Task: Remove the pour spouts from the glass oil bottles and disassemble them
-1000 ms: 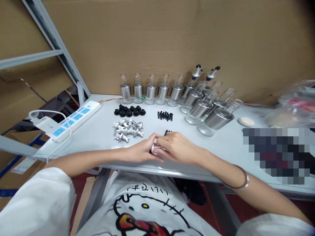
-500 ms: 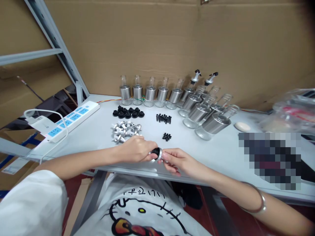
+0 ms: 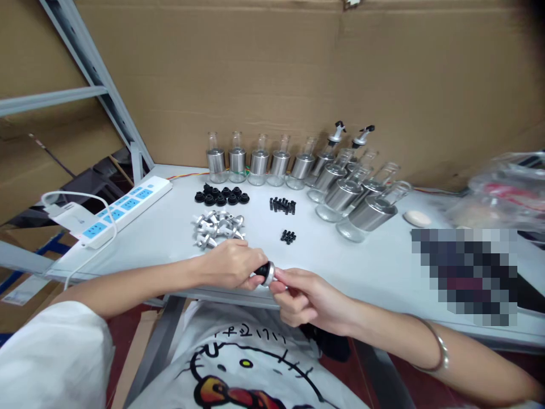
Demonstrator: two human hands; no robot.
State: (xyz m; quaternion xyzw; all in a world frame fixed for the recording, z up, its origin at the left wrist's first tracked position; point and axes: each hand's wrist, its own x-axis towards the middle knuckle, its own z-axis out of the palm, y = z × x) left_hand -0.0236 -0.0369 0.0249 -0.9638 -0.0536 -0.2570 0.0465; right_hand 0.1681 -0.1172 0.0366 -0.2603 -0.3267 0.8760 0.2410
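Note:
Over the near part of the table, my left hand is closed around the black ribbed stopper of a bottle pourer. My right hand pinches the pourer's silver end between thumb and fingers; most of that spout is hidden by the hand. Just beyond my left hand lies a pile of silver pourer spouts. Rows of black stoppers sit behind the pile. To their right are small black levers or caps and a cluster of tiny black pieces.
Several glass bottles with steel sleeves line the back and right; two carry pourers. A white power strip with a cable lies left. At right are a pale oval object, plastic bags and a pixelated dark item.
Both hands have shifted slightly left and nearer to me with the pourer. My right hand has turned, its lower fingers now curled lower down.

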